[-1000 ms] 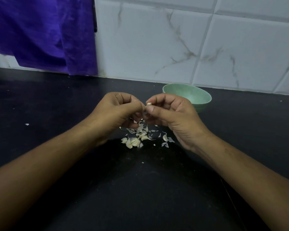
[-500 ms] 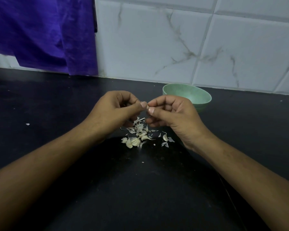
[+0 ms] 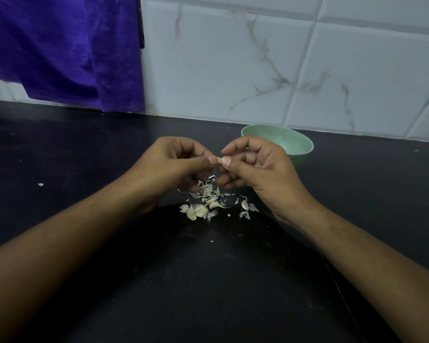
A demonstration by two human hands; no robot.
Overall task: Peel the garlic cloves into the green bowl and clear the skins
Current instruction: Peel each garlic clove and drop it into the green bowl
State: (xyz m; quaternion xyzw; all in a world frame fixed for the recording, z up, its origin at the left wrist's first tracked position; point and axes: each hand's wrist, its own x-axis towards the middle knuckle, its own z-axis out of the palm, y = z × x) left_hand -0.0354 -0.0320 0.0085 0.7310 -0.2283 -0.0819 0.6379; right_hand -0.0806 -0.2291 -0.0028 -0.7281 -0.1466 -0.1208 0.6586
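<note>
On the black countertop (image 3: pixel 208 280), the left hand (image 3: pixel 169 164) and right hand (image 3: pixel 260 169) meet thumb to thumb just above it, fingers curled. The green bowl (image 3: pixel 292 144) stands upright behind the right hand, which partly hides it; only its pale inner wall shows. Below the hands lies a scatter of papery white garlic skins (image 3: pixel 208 194) with a few cream unpeeled cloves (image 3: pixel 196 211) at its near edge. Both thumbs and forefingers pinch one small pale garlic clove (image 3: pixel 219 159); too little shows to tell its long axis.

Bare forearms (image 3: pixel 72 246), left hand (image 3: pixel 174 164), right hand (image 3: pixel 260 172) (short nails).
</note>
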